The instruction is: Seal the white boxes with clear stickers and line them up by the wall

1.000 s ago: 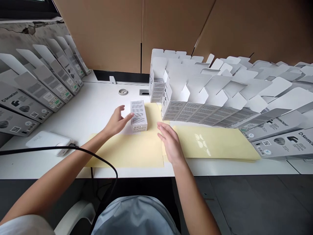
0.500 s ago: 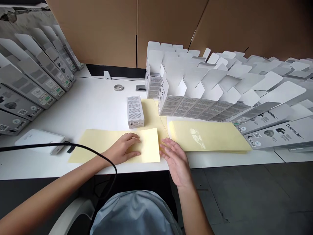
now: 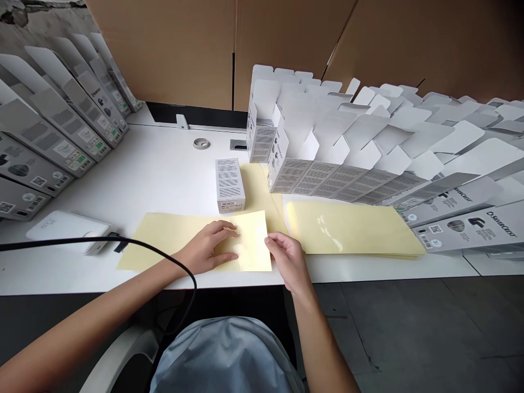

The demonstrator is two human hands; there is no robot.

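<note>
On the white counter [image 3: 164, 180], near its front edge, a yellow sheet [image 3: 180, 240] lies flat. My left hand [image 3: 210, 245] presses on the sheet's right half, fingers together and flat, gripping nothing. My right hand [image 3: 286, 256] sits at the sheet's right edge, fingertips pinched together on that edge. Just behind the sheet stands a small closed box [image 3: 229, 184]. To the sheet's right lies a second yellow sheet [image 3: 352, 229], with folded cartons [image 3: 347, 147] behind it.

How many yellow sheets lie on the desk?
3: one under the left hand, one beneath the small box, one to the right, perhaps hiding more.
</note>
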